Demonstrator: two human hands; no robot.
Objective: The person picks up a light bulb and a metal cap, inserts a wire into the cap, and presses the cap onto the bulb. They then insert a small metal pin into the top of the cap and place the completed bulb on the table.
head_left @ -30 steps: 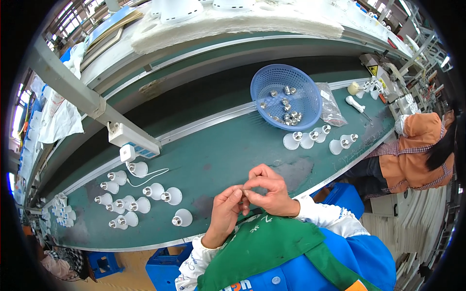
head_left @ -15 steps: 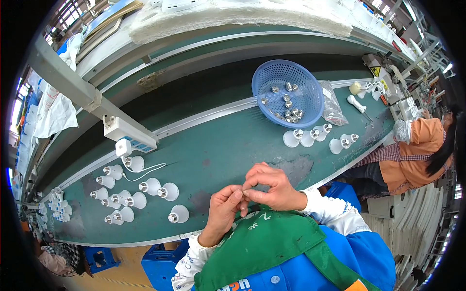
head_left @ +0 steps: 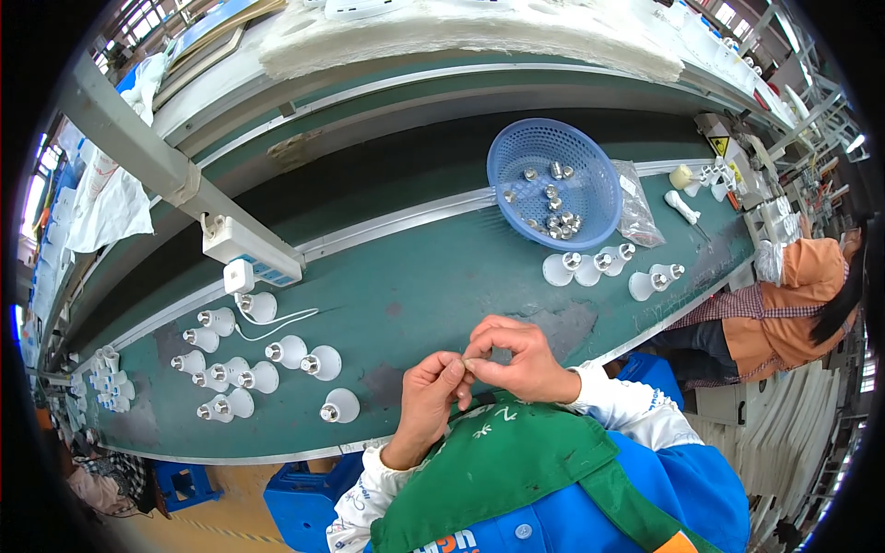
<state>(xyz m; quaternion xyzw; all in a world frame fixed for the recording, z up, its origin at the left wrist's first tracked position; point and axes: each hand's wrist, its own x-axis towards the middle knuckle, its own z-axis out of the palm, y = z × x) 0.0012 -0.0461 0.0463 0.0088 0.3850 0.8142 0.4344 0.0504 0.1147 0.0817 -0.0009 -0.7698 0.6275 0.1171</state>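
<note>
My left hand (head_left: 430, 402) and my right hand (head_left: 518, 359) meet just above the near edge of the green worktable (head_left: 442, 304). Thumbs and forefingers of both are pinched together, tip against tip. Whatever sits between them is too small or too hidden to name. To the left of my hands stands a white bulb housing with a metal screw cap (head_left: 340, 405), with several more like it (head_left: 261, 377) farther left. Ahead and to the right are other white bulb housings (head_left: 559, 269), near a blue plastic basket (head_left: 604, 198) holding several loose metal caps.
A clear plastic bag (head_left: 638, 207) lies beside the basket, and a white-handled screwdriver (head_left: 682, 207) is farther right. On the left, a power strip (head_left: 244, 247) with a plugged-in white charger hangs from a post. A co-worker in orange (head_left: 802, 286) sits at the right.
The whole view has shifted slightly, so the table's contents appear a little lower. My hands stay pinched together in nearly the same pose.
</note>
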